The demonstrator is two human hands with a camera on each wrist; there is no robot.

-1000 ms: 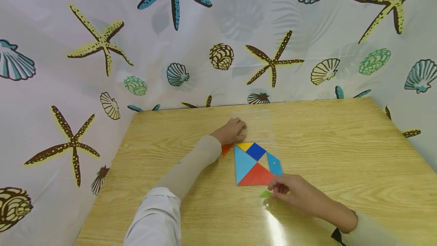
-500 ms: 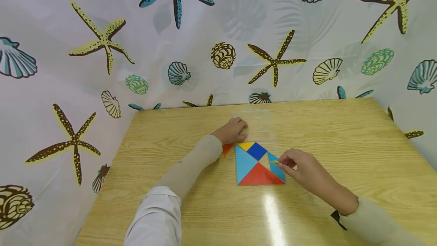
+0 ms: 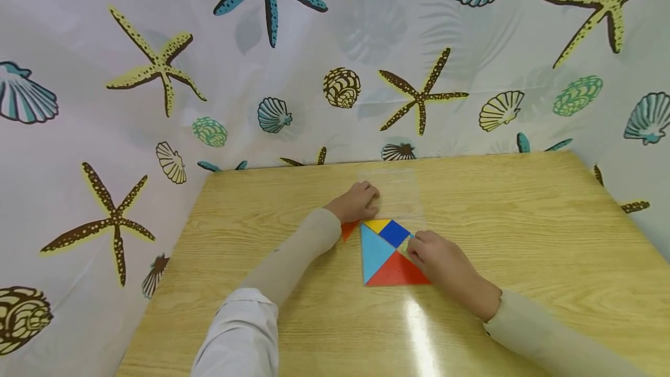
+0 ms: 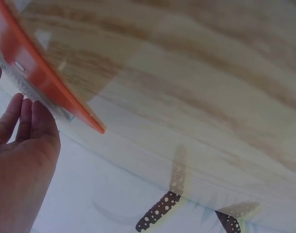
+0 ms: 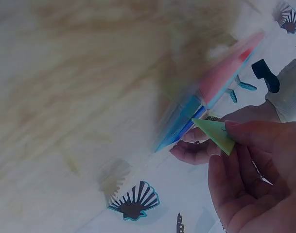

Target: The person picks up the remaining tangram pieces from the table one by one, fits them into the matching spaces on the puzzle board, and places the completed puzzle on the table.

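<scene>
My right hand pinches a light green triangular tangram piece between thumb and fingers, over the right part of a square tangram tray. The tray shows a light blue triangle, a red triangle, a yellow triangle and a dark blue square. A blue parallelogram is mostly hidden by my right hand. Curled fingers of my left hand grip the edge of the clear plastic case behind the tray. An orange triangle lies beside that hand, partly covered in the head view.
A wood-grain table carries everything. Behind it and at the sides hangs a white cloth printed with starfish and shells. Glare shows on the table's front part.
My right hand has carried the green triangle from the table in front of the tray up over the parallelogram, then left over the tray's inner gap. The left hand stays put.
</scene>
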